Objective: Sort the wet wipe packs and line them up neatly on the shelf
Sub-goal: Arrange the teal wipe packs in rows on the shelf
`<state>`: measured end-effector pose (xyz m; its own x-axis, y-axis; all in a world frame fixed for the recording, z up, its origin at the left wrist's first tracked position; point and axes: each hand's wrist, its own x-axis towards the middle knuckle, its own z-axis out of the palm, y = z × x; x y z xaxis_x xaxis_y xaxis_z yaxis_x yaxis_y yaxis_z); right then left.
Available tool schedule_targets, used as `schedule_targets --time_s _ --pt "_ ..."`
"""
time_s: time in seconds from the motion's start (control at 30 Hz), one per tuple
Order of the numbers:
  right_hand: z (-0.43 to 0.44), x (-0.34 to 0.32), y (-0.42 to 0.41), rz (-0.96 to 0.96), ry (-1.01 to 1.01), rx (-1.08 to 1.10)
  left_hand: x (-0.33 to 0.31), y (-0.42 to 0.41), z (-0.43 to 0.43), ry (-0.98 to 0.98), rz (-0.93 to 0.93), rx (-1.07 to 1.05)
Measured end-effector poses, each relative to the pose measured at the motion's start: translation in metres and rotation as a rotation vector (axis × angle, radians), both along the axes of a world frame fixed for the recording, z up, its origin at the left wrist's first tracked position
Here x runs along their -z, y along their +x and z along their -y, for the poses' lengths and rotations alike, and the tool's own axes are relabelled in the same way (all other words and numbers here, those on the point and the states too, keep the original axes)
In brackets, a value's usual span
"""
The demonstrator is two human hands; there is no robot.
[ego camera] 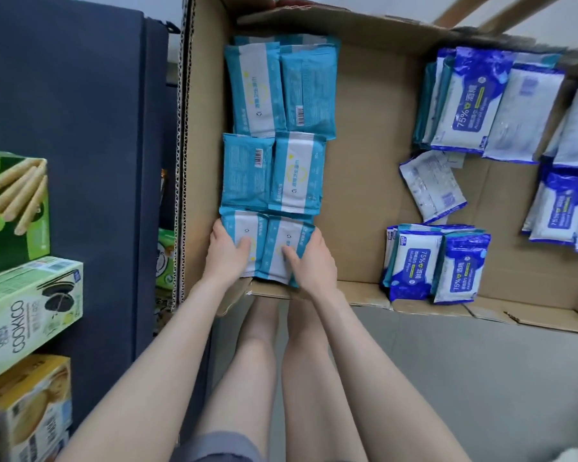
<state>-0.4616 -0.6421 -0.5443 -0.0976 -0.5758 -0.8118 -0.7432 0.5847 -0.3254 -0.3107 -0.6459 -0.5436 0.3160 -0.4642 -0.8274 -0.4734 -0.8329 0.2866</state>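
Observation:
Teal wet wipe packs lie in two columns on the cardboard shelf (364, 201), against its left wall. My left hand (227, 250) holds the nearest left teal pack (244, 228), fingers round its outer edge and thumb on top. My right hand (311, 258) grips the nearest right teal pack (287, 238) the same way. Behind them lie a middle pair of teal packs (271, 175) and a far pair (281, 88). Blue 75% alcohol wipe packs (474, 101) stand in groups on the shelf's right side.
A loose white-backed pack (432, 185) lies flat mid-shelf. More blue packs (434, 261) stand at the front edge, others at far right (561, 208). Green and yellow snack boxes (24, 305) stack at the left beside a dark blue panel (90, 145). Grey floor lies below.

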Motion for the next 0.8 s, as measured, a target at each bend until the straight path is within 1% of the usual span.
schedule_targets --time_s 0.07,0.17,0.23,0.3,0.47,0.57,0.67,0.8 --pt "0.007 -0.005 -0.006 0.0 0.032 -0.073 -0.005 0.002 0.004 0.032 0.016 0.02" --pt "0.014 -0.016 -0.015 -0.005 0.025 -0.156 -0.021 0.0 0.004 -0.017 0.119 0.029" --pt "0.017 -0.028 -0.02 -0.006 -0.029 -0.184 -0.038 -0.003 0.002 -0.087 0.161 0.064" --pt "0.021 -0.042 -0.024 0.003 -0.132 -0.193 -0.055 -0.005 0.001 -0.169 0.16 0.135" --pt "0.033 -0.079 -0.055 0.021 -0.388 -0.157 -0.09 -0.033 0.016 -0.417 0.088 0.32" --pt "0.036 -0.1 -0.085 0.019 -0.481 -0.112 -0.107 -0.062 0.029 -0.54 0.081 0.425" --pt "0.036 -0.115 -0.123 0.012 -0.531 -0.047 -0.118 -0.1 0.034 -0.587 0.049 0.481" --pt "0.022 -0.126 -0.183 0.003 -0.507 0.037 -0.116 -0.16 0.022 -0.577 0.014 0.495"
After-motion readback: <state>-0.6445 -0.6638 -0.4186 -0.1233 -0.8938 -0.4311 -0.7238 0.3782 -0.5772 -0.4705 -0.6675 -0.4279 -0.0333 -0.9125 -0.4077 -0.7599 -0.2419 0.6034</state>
